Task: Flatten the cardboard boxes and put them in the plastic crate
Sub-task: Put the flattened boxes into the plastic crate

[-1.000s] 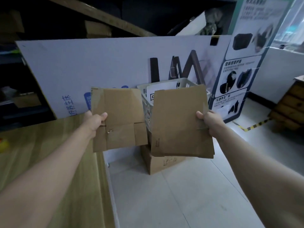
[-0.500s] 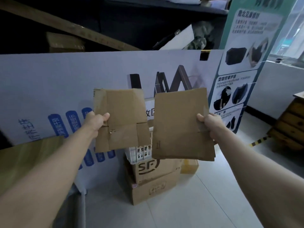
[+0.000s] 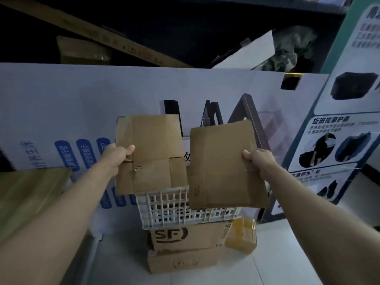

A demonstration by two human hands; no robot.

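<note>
Left hand (image 3: 117,154): my fingers (image 3: 130,150) pinch the left edge of the flat box with flaps (image 3: 152,153), up in the air.
Right hand (image 3: 261,161): my fingers pinch the right edge of the plain flat box (image 3: 222,167), up in the air too.
Boxes: side by side, near the top of the white crate (image 3: 174,210).
Crate: sits on a brown box (image 3: 191,235) marked "SF", on the floor (image 3: 287,254).

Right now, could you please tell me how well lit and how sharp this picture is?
Head view: the shelves at the top are almost black; the flattened box in the left hand and the other box in the right hand are dim but fairly sharp; the wooden table at left is smeared by blur.
</note>
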